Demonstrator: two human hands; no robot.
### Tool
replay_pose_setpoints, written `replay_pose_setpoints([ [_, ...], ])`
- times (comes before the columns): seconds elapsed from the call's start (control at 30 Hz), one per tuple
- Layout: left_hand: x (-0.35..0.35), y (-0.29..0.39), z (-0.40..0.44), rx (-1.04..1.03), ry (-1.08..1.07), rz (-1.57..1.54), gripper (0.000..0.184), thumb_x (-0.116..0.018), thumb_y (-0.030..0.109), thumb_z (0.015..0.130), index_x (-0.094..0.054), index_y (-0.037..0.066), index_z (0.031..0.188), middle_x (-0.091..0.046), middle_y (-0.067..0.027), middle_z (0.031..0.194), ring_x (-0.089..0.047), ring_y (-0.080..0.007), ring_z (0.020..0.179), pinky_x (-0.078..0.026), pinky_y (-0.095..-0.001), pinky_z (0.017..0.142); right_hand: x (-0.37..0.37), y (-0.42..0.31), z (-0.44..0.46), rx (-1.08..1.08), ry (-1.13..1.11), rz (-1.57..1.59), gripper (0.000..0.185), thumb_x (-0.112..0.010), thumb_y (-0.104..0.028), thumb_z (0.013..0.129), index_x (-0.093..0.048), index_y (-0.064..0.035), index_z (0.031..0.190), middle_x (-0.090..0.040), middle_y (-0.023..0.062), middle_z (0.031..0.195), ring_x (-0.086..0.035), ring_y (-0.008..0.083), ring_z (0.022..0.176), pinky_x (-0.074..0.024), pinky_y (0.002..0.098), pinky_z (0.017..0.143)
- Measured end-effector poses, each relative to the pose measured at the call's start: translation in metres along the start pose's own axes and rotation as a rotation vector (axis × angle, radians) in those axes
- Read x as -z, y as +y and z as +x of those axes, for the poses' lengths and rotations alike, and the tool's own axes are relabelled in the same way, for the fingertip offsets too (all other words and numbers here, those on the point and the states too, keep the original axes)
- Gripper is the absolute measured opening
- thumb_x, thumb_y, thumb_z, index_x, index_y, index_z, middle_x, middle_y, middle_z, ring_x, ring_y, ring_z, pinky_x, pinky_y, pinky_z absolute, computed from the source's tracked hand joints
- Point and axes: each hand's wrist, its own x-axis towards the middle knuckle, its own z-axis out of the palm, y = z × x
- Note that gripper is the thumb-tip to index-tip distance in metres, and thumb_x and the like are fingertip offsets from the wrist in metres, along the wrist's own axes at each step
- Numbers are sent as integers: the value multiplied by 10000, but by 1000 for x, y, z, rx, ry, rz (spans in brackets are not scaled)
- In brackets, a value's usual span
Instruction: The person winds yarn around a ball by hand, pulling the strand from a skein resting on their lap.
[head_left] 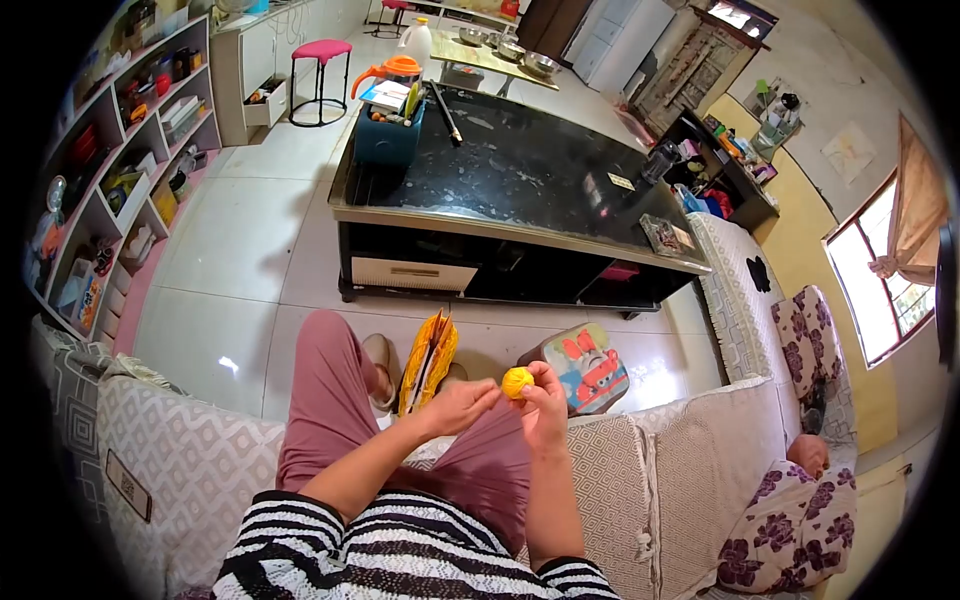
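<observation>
A small yellow ball of yarn (pixel 517 382) sits in the fingers of my right hand (pixel 544 408), gripped between thumb and fingertips above my lap. Close by on its left, my left hand (pixel 462 406) is closed in a pinch. What it pinches, perhaps a strand, is too fine to make out. Below my hands, a yellow-orange bag (pixel 428 362) stands with its top parted on the floor between my feet. A stool with a cartoon print (pixel 590 368) is just beyond my right hand.
A black-topped coffee table (pixel 520 180) stands ahead, with a blue basket (pixel 388 138) on it. I sit on a patterned sofa (pixel 190 450), where a phone (pixel 128 485) lies at left. Shelves (pixel 130 140) line the left side. Flowered cushions (pixel 785 525) lie at right.
</observation>
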Motion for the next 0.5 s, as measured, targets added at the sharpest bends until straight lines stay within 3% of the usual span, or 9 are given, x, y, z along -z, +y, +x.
replay_pose_setpoints([
  [0.1, 0, 15, -5, -84, -88, -24, 207, -432, 216, 844, -478, 18, 802, -477, -94, 619, -449, -183, 544, -375, -285, 522, -1, 1, 7, 199, 189, -595, 234, -584, 19, 658, -471, -37, 855, -508, 8, 775, -516, 78, 636, -426, 189, 541],
  [0.2, 11, 19, 4, -87, 7, -134, 199, -449, 201, 838, -489, 15, 779, -477, -72, 610, -451, -152, 545, -370, -271, 510, 12, 8, 10, 26, -1, -826, 241, -596, 19, 643, -474, -37, 844, -507, 2, 760, -511, 68, 620, -418, 184, 544],
  [0.27, 18, 24, 7, -36, 55, -138, 199, -458, 191, 836, -490, 11, 759, -462, -50, 605, -438, -124, 561, -364, -254, 517, 5, 3, 5, -106, -106, -747, 242, -578, 26, 643, -466, -39, 848, -514, 12, 776, -525, 85, 633, -432, 196, 540],
  [0.33, 17, 9, 13, -61, 143, -157, 201, -450, 194, 841, -488, 10, 770, -461, -51, 611, -436, -121, 572, -364, -253, 528, -9, -6, 0, -200, -222, -172, 239, -542, 25, 650, -449, -38, 861, -515, 35, 801, -541, 114, 675, -448, 215, 553],
  [0.4, 13, 2, 11, -49, 145, -154, 192, -450, 191, 840, -488, 12, 782, -485, -68, 631, -458, -147, 581, -372, -260, 538, -14, -11, 5, -173, -220, -142, 238, -530, -19, 649, -439, -44, 867, -516, 62, 832, -544, 150, 695, -463, 237, 542],
  [0.5, 9, 6, 9, -90, 68, -81, 181, -452, 195, 827, -494, 20, 807, -548, -142, 705, -534, -271, 648, -410, -320, 582, -16, -10, 14, 54, -41, -141, 234, -541, -19, 652, -431, -50, 857, -514, 57, 812, -532, 138, 686, -448, 231, 523],
])
